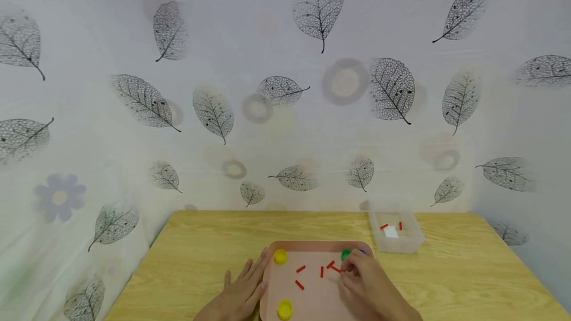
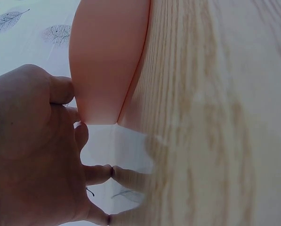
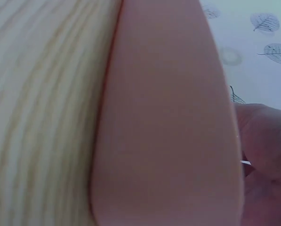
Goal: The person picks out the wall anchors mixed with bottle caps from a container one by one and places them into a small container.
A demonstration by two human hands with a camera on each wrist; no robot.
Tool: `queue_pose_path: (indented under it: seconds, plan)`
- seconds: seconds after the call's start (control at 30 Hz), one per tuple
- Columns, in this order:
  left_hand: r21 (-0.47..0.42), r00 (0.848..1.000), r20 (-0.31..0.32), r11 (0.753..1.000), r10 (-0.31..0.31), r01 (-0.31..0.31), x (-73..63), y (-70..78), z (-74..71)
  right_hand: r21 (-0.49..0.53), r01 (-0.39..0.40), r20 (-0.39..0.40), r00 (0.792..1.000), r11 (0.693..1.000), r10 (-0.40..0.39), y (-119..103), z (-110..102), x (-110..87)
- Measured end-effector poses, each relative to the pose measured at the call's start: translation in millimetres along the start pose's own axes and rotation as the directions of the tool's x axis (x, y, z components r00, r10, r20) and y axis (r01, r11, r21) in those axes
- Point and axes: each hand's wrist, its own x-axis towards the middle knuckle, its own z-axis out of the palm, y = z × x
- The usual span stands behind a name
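A pink tray lies on the table in the head view, with several short red sticks scattered over it. My left hand rests along its left wall with fingers straight; in the left wrist view, fingertips of the left hand touch the tray wall. Over the right part of the tray, my right hand has curled fingers, pinching the end of a red stick. A green round cap and a blue one sit just behind it, partly hidden. The right wrist view shows mostly the tray's outer wall.
Two yellow round caps, one at the back left and one at the front left, lie in the tray. A clear plastic box holding red sticks and a white piece stands behind it on the wooden table. A leaf-patterned curtain hangs behind.
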Motion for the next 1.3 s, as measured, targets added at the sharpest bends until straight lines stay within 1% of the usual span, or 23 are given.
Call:
queue_pose_path:
  seconds: [0.2,0.47,0.63,0.8,1.1,1.3]
  plan:
    - [-0.01,1.0,0.003,1.0,0.008,-0.008,0.8,-0.5,0.5,0.018,-0.001,-0.028,1.0,1.0,0.002,-5,-10,2.9]
    - [-0.025,1.0,0.012,1.0,0.012,-0.011,1.2,-0.5,2.2,-0.003,0.019,-0.101,0.995,1.0,-0.019,-2,-21,8.0]
    - [-0.045,1.0,0.015,0.999,0.015,-0.015,1.6,-0.9,2.0,-0.004,0.023,-0.12,0.993,1.0,-0.024,-2,-30,12.8]
    - [-0.041,1.0,0.008,0.999,0.016,-0.016,1.5,-1.6,1.8,0.004,0.033,-0.134,0.991,0.999,-0.032,1,-40,16.9]
    - [-0.049,1.0,0.016,0.999,0.009,-0.009,2.5,-3.1,3.1,-0.1,0.008,-0.172,0.985,0.995,-0.025,10,-58,22.7]
    - [-0.022,1.0,0.009,1.0,-0.002,0.002,3.4,-4.4,4.0,-0.139,-0.026,-0.207,0.978,0.99,-0.003,20,-74,27.3]
